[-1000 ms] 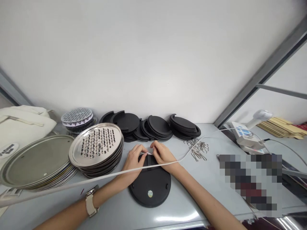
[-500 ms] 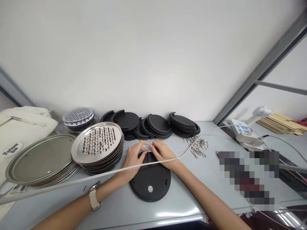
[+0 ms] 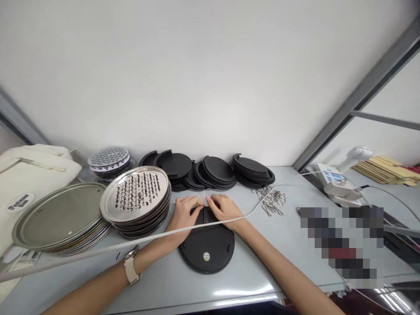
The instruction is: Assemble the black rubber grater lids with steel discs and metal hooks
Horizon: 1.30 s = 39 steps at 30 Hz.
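A round black disc (image 3: 206, 249) with a small round sticker lies on the grey table, in front of me. At its far edge, my left hand (image 3: 188, 214) pinches a small thin metal piece (image 3: 205, 206) between thumb and fingers. My right hand (image 3: 225, 209) is closed at the same piece from the right, its fingertips near those of my left hand. The piece is mostly hidden by the fingers. Several wire clips (image 3: 271, 200) lie in a loose pile to the right of my right hand.
Stacked perforated metal discs (image 3: 136, 194) and grey-green trays (image 3: 59, 218) stand at the left. Black round pieces (image 3: 218, 169) are piled along the wall. A white cable (image 3: 131, 243) crosses above my forearms. A white device (image 3: 337, 181) sits at the right.
The fingers of my left hand have come closer together at the metal piece, where a gap showed before. The view has shifted slightly.
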{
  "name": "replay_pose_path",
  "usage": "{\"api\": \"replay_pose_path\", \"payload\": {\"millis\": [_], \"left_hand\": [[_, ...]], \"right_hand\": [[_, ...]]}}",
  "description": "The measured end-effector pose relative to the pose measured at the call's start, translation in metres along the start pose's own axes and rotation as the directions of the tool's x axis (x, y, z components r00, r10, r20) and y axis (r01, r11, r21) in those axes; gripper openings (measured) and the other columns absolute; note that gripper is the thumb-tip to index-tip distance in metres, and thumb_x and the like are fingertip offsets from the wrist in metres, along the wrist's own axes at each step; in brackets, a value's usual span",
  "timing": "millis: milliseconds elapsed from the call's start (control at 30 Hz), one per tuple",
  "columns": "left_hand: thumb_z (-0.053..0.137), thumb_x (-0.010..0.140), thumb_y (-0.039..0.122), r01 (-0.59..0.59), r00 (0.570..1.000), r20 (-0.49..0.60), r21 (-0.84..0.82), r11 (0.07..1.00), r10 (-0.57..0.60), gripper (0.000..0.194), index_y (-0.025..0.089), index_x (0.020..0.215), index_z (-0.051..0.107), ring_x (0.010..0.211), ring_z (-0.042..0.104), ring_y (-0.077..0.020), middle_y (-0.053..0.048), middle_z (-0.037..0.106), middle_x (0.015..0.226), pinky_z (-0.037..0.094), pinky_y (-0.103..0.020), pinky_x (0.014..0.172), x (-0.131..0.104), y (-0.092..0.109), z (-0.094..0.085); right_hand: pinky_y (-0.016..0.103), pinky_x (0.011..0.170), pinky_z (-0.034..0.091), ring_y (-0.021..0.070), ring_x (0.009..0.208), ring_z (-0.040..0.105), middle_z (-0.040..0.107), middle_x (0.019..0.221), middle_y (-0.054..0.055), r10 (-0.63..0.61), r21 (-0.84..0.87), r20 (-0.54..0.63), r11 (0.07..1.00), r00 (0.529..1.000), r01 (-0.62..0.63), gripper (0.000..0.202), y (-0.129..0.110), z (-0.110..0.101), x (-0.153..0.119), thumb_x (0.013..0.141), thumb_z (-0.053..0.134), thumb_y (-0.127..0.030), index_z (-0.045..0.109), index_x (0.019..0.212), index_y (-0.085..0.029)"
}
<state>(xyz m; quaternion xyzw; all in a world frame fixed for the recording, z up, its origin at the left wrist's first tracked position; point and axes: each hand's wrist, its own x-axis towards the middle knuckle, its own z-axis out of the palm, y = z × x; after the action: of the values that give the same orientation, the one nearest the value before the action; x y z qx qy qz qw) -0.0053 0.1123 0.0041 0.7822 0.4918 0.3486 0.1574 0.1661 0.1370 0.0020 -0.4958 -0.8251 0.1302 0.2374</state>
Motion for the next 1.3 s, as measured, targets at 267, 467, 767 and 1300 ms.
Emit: {"api": "replay_pose_path", "payload": {"millis": [267,467,767,1300], "left_hand": [[0.054,0.083,0.011,-0.035,0.999,-0.011,0.043,0.998,0.036,0.013,0.019,0.074,0.058,0.080,0.058,-0.0165,0.002,0.066,0.079,0.034,-0.033,0.079,0.000,-0.002,0.001],[0.054,0.082,0.009,-0.043,0.999,-0.025,0.049,0.998,0.045,0.013,0.019,0.075,0.060,0.077,0.058,-0.0159,0.002,0.067,0.079,0.035,-0.032,0.078,0.001,-0.005,0.003],[0.056,0.080,0.007,-0.028,0.999,-0.015,0.035,0.999,0.029,0.015,0.019,0.073,0.061,0.077,0.059,-0.0160,0.001,0.068,0.080,0.036,-0.033,0.078,0.005,-0.007,0.003],[0.059,0.077,0.006,-0.010,1.000,-0.020,-0.062,0.998,0.009,0.017,0.019,0.068,0.063,0.077,0.063,-0.0156,0.003,0.070,0.076,0.040,-0.029,0.080,0.012,-0.005,-0.001]], "right_hand": [[0.026,0.058,0.029,0.0158,0.060,0.058,0.064,0.062,0.006,0.116,-0.164,0.080,0.981,0.990,-0.101,0.060,-0.005,-0.006,-0.002,0.096,0.020,-0.049,0.060,0.063,-0.018],[0.026,0.057,0.027,0.0148,0.060,0.058,0.066,0.064,0.006,0.146,-0.191,0.094,0.973,0.985,-0.127,0.057,-0.005,-0.004,-0.002,0.096,0.023,-0.046,0.063,0.066,-0.018],[0.026,0.058,0.026,0.0148,0.061,0.058,0.066,0.065,0.007,0.133,-0.221,0.114,0.970,0.985,-0.105,0.053,-0.002,-0.002,-0.001,0.097,0.024,-0.039,0.061,0.066,-0.017],[0.027,0.059,0.025,0.0140,0.063,0.058,0.069,0.071,0.005,0.099,-0.269,0.172,0.962,0.980,-0.050,0.040,0.003,-0.002,0.001,0.094,0.032,-0.028,0.063,0.072,-0.018]]}}
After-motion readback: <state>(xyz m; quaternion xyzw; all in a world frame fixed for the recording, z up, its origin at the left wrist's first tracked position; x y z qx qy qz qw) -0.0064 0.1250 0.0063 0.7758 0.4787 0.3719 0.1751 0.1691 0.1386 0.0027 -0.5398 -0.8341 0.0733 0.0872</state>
